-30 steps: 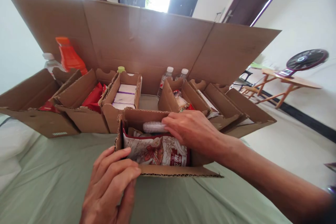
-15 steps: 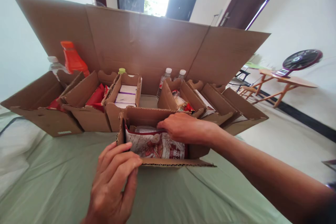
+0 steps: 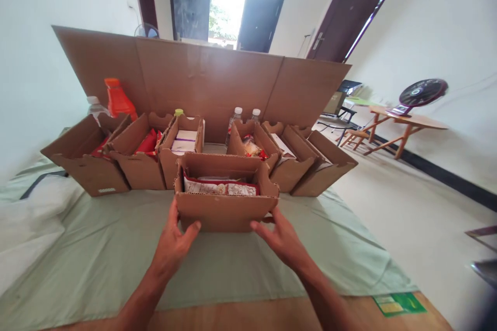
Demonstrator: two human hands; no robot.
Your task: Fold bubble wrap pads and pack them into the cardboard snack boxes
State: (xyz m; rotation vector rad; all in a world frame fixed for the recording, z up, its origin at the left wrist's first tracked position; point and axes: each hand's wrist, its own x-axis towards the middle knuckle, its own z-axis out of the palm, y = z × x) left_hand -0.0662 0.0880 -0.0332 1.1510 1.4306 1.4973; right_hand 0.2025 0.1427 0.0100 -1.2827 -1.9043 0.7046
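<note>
A small open cardboard box [image 3: 223,209] stands on a green cloth [image 3: 217,269] in front of me, with a red-and-white snack packet [image 3: 219,187] inside. My left hand [image 3: 173,244] lies against the box's lower left corner, fingers spread. At the lower right corner my right hand [image 3: 280,239] rests with fingers stretched out. Neither hand holds anything.
Behind stands a row of several cardboard boxes [image 3: 143,158] with red packets, white cartons and snacks. An orange bottle [image 3: 117,99] and clear water bottles [image 3: 234,121] stand before a tall cardboard sheet [image 3: 202,80]. A fan [image 3: 421,94] and wooden table [image 3: 404,123] are at right.
My right hand has come out of the box and my left hand has let go of the front flap. Both now flank the box's front, and the view has pulled back.
</note>
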